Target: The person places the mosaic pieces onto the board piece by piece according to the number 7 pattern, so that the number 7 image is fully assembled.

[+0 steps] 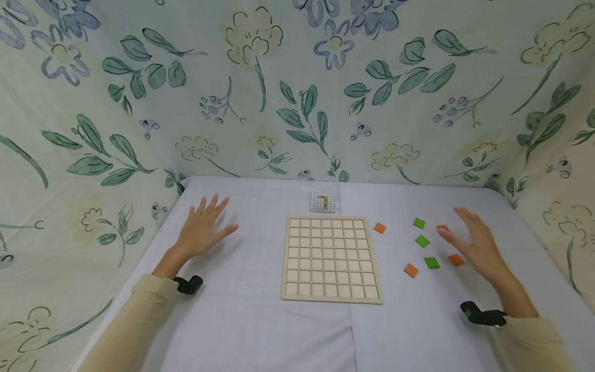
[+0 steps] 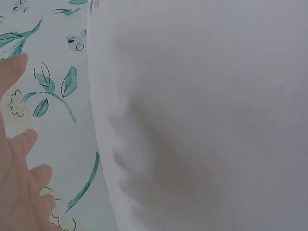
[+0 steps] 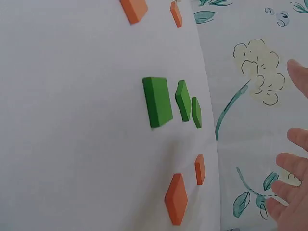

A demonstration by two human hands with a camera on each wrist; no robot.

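Observation:
My left hand [image 1: 201, 231] is spread above the white cloth, left of a pale wooden grid board [image 1: 332, 259], and holds nothing. Its fingers [image 2: 19, 144] show at the left edge of the left wrist view. On the right, my right hand [image 1: 481, 250] hovers over loose square tiles with thumb and fingers apart, also holding nothing. Three green tiles [image 1: 432, 263] lie between it and the board, among several orange tiles [image 1: 411, 270]. One orange tile [image 1: 442, 227] is partly covered by the right thumb. The board's square cells hold no tiles.
Behind the board lies a small printed grid card [image 1: 322, 202] with a coloured pattern of orange and green squares. A white cloth [image 1: 251, 330] covers the table. Floral fabric [image 1: 297, 67] hangs at the back and on both sides.

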